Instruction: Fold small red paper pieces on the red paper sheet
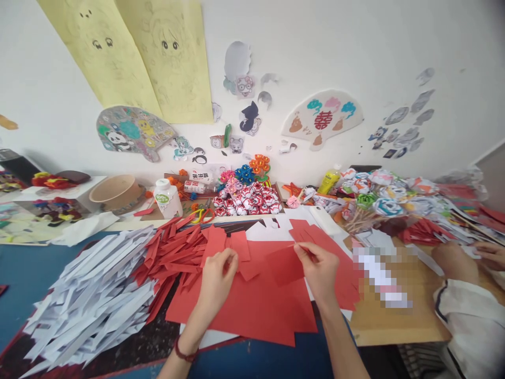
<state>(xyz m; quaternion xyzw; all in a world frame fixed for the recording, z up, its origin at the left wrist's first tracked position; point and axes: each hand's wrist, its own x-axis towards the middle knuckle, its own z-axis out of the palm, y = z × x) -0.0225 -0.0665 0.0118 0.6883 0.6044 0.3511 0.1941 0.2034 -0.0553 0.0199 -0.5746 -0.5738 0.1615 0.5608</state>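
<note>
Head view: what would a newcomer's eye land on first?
Probably the large red paper at the centre of the worktop, with the right hand pinching a smaller red piece above it. Next, the big heap of white paper strips on the left, with red strips beside it. Behind, against the wall, sits a dense cluster of red-and-white flowers.

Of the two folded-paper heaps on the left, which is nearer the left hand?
The red heap, just left of the left hand; the white heap lies farther left.
</note>
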